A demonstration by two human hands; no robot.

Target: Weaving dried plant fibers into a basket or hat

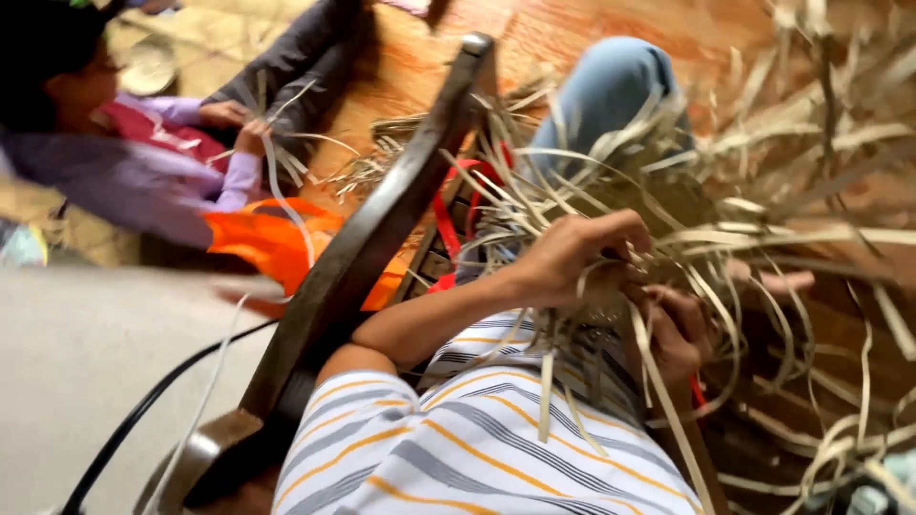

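Note:
My left hand (572, 256) reaches in from the lower left, its fingers closed on a tangled bundle of pale straw strips (725, 238). Just below it, my right hand (679, 329) grips strips of the same bundle, and loose ends hang over my striped shirt (477, 448). The strips fan out to the right and upward, hiding part of both hands. My knee in blue jeans (611, 91) rises behind the bundle.
A dark curved bar (382, 219) runs diagonally past my left arm, with a red strap (447, 219) beside it. At the upper left, another person in purple sleeves (234, 176) handles straw strips near an orange cloth (277, 238). A black cable (143, 410) crosses the lower left.

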